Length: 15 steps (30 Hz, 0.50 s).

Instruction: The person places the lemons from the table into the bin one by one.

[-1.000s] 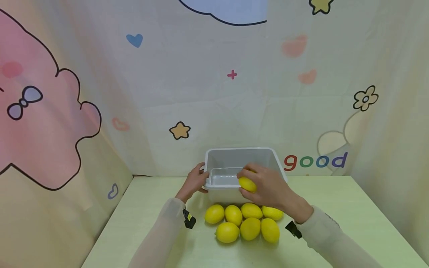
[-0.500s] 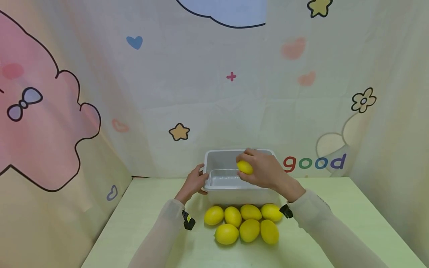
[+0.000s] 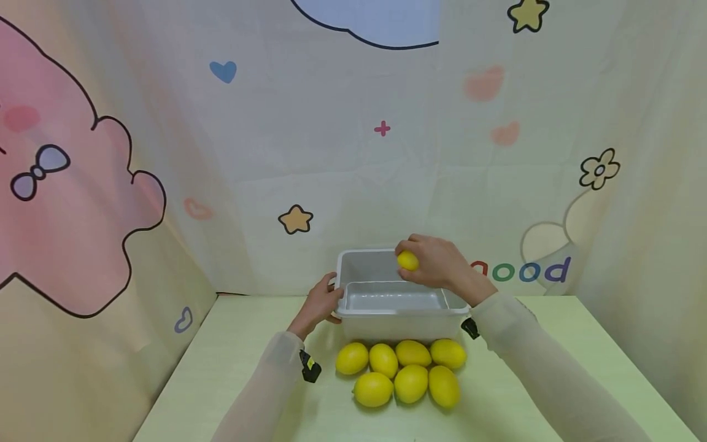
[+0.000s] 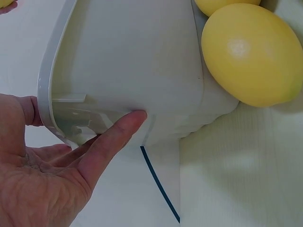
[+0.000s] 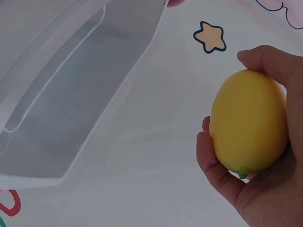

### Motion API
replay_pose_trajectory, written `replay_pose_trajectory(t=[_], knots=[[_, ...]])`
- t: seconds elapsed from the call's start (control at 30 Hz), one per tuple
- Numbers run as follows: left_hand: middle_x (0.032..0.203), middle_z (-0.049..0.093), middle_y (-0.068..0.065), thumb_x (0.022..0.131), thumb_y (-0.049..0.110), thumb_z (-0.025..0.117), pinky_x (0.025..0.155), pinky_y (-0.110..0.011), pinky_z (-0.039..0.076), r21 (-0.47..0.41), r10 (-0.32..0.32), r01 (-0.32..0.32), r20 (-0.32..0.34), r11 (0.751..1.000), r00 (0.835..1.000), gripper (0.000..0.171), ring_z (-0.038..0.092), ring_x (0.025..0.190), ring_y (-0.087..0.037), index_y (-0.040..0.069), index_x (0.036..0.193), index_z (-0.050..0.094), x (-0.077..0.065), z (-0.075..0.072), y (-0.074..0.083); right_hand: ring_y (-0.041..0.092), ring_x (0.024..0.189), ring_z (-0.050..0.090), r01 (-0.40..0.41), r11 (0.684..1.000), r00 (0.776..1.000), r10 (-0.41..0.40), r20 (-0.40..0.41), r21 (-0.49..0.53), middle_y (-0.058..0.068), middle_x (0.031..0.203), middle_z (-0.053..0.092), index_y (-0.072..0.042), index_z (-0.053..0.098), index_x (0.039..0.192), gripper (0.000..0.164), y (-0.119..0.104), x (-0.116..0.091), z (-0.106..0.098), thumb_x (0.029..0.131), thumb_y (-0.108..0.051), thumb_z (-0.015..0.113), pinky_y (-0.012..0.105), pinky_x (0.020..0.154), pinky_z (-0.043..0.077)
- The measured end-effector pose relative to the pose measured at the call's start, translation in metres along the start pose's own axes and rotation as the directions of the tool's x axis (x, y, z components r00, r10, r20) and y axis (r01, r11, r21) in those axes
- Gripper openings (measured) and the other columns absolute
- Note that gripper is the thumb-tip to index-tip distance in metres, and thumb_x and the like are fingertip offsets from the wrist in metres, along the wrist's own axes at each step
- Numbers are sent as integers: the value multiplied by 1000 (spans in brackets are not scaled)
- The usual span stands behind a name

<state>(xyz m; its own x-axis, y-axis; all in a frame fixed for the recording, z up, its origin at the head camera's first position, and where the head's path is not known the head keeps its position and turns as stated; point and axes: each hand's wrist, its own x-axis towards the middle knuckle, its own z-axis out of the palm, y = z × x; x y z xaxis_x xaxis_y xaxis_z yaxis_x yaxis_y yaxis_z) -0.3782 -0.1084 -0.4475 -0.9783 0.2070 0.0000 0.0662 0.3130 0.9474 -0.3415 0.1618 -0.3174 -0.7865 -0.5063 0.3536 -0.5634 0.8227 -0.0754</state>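
A yellow lemon [image 3: 407, 260] is held in my right hand [image 3: 439, 264], raised over the back right part of a light grey plastic bin [image 3: 400, 325]. In the right wrist view, thumb and fingers wrap round the lemon [image 5: 248, 122], its small green stem tip showing at the bottom. My left hand [image 3: 322, 299] grips the bin at its left rim. The left wrist view shows that hand [image 4: 52, 184] with its thumb inside the rim's line and a finger pressed along the outer wall. The visible part of the bin's floor holds no lemon.
Several lemons [image 3: 411, 383] lie in two rows on the pale green table [image 3: 248, 362], close before the bin's front wall. Behind the bin hangs a printed cloth backdrop [image 3: 331, 153], with more cloth at both sides.
My right hand has carried the lemon up and back, from the bin's front rim to over its rear part. The left hand keeps its place on the rim.
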Motion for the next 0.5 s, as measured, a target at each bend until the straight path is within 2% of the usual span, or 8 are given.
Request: replay_pose_trajectory(t=[0.2,0.5], knots=[[149,45,-23,98,24,47,58,-43,61,9,3,-3,-5,1000,1000,61,60,116,-46,12,154,27,0,0,0,19,76,53,-41,999,997,40,58,13,2,98,64,-19,69,110,30,11,11,1,84,-33,68,27,59,40],[150,45,-22,98,24,48,59,-43,61,10,-5,5,-4,1000,1000,61,59,118,-46,13,154,28,0,1,1,22,82,54,-88,996,982,87,165,-3,4,102,65,-18,67,112,32,27,25,-1,85,-35,69,31,63,42]])
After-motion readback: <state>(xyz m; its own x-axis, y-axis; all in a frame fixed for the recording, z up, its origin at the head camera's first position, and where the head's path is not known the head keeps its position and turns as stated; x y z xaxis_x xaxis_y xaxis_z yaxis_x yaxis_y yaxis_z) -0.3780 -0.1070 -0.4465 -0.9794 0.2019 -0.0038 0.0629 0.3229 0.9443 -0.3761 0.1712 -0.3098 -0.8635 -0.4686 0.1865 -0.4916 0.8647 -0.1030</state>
